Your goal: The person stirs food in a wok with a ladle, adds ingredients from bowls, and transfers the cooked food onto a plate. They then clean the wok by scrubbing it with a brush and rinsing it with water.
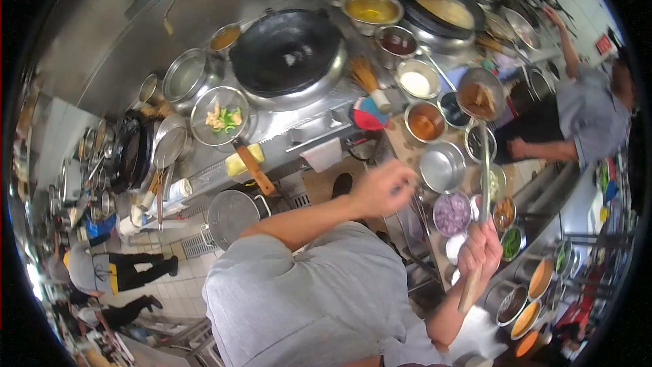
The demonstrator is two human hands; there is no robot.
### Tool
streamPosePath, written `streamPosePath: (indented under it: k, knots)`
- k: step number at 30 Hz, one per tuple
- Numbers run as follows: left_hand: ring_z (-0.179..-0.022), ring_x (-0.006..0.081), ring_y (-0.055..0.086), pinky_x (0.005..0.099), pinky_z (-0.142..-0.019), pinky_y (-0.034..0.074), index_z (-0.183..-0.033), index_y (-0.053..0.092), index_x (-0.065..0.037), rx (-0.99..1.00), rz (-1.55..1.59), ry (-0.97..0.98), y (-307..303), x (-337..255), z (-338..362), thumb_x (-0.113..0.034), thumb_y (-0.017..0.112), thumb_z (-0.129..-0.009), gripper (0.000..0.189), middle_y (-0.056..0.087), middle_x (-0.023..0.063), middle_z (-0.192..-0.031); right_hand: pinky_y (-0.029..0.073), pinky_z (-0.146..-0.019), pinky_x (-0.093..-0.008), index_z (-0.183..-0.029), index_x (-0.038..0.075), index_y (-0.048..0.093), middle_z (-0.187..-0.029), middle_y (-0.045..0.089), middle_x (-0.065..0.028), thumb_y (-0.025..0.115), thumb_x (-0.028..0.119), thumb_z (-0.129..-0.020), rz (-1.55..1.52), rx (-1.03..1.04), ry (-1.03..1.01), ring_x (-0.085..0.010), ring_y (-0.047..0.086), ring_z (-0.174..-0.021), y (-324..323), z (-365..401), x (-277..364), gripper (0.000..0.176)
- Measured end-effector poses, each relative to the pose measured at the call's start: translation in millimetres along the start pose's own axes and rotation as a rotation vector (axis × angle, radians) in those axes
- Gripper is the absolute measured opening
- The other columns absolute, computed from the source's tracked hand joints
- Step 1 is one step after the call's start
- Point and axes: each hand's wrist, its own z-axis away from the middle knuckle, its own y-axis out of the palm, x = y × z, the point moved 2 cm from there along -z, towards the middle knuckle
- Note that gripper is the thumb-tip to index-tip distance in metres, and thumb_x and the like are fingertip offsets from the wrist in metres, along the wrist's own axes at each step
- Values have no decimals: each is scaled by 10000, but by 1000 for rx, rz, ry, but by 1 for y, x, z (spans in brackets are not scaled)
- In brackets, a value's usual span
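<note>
One held ladle (485, 170) (one purple-filled bowl (435, 217))

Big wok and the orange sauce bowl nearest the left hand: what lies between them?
A brush lies between the wok and the sauce bowl, with a red-and-blue bundle beside its handle. The head view shows this.

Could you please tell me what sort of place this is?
It is most likely a restaurant kitchen: there is a large wok, many metal bowls, and a long ladle in the right hand.
</note>
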Motion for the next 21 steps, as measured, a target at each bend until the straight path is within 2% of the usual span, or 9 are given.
streamPosePath:
  k: [2,4,5,7,11,14,17,20,21]
  knots:
    - [-772,226,670,348,-669,552,-1131,650,-68,-164,-215,-159,-55,75,10,-109,742,-864,285,645,117,-1005,385,-326,-262,-1585,11,237,-739,450,-30,364,56,-1057,-9,9,127,-71,427,-413,25,-67,-34,545]
    - [-834,284,690,412,-706,561,-1139,641,-64,-255,-363,-338,-106,127,21,-154,728,-872,294,646,135,-1021,378,-330,-255,-1576,13,270,-740,464,-26,381,63,-1059,-19,13,266,-66,421,-409,47,-133,-73,532]
    - [-829,288,691,415,-696,561,-1141,641,-65,-302,-345,-351,-126,144,24,-154,726,-875,292,647,136,-1011,375,-332,-255,-1563,18,301,-744,474,-22,390,71,-1062,-14,52,336,-64,418,-407,54,-166,-94,511]
    - [-819,294,693,421,-676,561,-1145,639,-68,-392,-306,-382,-158,168,31,-155,721,-881,289,650,138,-992,371,-337,-254,-1530,34,367,-735,484,-9,425,80,-1060,15,88,467,-61,414,-405,66,-228,-135,475]
    - [-765,279,691,379,-655,563,-1162,640,-78,-307,-286,-512,-189,169,43,-146,723,-889,293,658,129,-934,358,-347,-271,-1456,66,479,-691,486,12,520,80,-1025,266,13,614,-73,412,-400,79,-334,-215,433]
    - [-724,259,681,372,-657,560,-1145,652,-76,-330,-165,-506,-185,173,59,-165,723,-895,275,666,119,-884,378,-379,-291,-1390,74,553,-676,509,15,579,98,-987,791,-17,579,-89,444,-420,96,-385,-268,404]
    - [-678,186,658,331,-620,546,-1107,668,-45,-322,-86,-552,-175,173,71,-125,728,-901,228,660,90,-818,478,-474,-355,-1414,43,565,-717,619,-69,619,128,-939,1395,97,451,-157,572,-485,94,-419,-305,486]
    - [-678,177,656,320,-617,538,-1099,668,-48,-321,-72,-506,-172,169,73,-120,724,-904,215,664,76,-825,572,-674,-425,-1475,4,508,-847,725,-214,652,139,-885,1976,213,201,-310,725,-687,91,-441,-320,623]
    - [-674,172,650,314,-615,533,-1100,665,-52,-319,-21,-528,-171,168,74,-120,732,-900,222,658,69,-817,568,-734,-434,-1486,-6,487,-894,722,-248,656,140,-873,2074,282,75,-353,726,-764,86,-447,-320,652]
